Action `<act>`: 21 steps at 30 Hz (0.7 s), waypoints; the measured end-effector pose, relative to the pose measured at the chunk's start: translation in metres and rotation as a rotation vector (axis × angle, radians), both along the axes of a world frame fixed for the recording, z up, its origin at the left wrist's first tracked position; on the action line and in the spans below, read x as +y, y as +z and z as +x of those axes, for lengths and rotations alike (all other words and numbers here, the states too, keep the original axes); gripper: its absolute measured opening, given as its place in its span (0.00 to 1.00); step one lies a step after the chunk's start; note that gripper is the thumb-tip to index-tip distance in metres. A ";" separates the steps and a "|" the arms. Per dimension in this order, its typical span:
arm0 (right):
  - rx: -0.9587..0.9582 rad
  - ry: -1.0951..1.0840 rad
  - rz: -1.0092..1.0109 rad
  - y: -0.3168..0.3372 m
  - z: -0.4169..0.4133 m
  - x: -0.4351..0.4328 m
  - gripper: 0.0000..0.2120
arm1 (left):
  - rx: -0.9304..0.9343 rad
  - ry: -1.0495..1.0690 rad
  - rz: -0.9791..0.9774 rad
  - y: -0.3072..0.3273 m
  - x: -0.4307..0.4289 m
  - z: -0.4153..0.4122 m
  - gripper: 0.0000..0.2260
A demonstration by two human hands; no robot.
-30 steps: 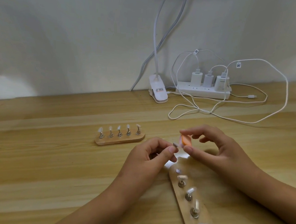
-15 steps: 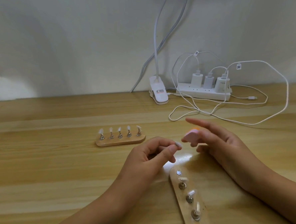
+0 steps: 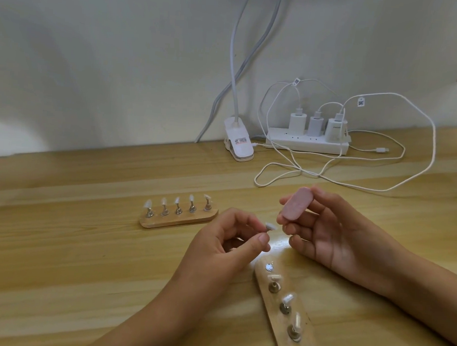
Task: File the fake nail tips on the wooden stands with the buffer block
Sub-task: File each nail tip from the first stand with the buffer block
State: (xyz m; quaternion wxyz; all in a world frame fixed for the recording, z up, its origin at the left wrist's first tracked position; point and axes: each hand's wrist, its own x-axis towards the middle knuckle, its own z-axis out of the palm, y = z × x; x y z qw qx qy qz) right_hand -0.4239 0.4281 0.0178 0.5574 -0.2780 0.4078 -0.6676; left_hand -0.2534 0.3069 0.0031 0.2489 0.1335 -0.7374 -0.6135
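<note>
Both hands hover just above the table (image 3: 82, 271), near its middle. Left hand (image 3: 225, 242) pinches one small clear nail tip (image 3: 270, 226) on its metal holder between thumb and forefinger, the other fingers curled in. Right hand (image 3: 333, 232) holds the pink buffer block (image 3: 296, 203) between thumb and fingertips, flat face turned up toward me. The block is just beside the tip, and I cannot tell whether they touch.

Below the hands, the near wooden stand (image 3: 272, 309) carries four mounted tips and one bare metal disc (image 3: 269, 267) at its far end, which I judge is the held tip's place. Farther left, a second wooden stand (image 3: 179, 220) carries five upright tips.

I judge the filing is partway at most: one tip is in hand, nine wait on the stands, and nothing shows which are already filed.

The near stand is cut off at the bottom edge and its tips are blurred. A white power strip (image 3: 306, 144) and a clip lamp (image 3: 238, 144) sit by the wall.
</note>
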 end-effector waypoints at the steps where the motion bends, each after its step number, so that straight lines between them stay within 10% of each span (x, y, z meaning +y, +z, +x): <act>1: -0.034 0.014 -0.002 0.000 -0.001 0.000 0.18 | -0.003 0.002 -0.003 -0.001 0.000 0.000 0.04; 10: -0.182 0.171 -0.049 0.002 -0.006 0.001 0.23 | -0.010 0.004 0.004 -0.001 0.000 -0.001 0.03; 21: 1.089 -0.409 -0.349 -0.018 0.016 0.002 0.22 | -0.002 -0.061 0.075 0.002 0.003 0.000 0.10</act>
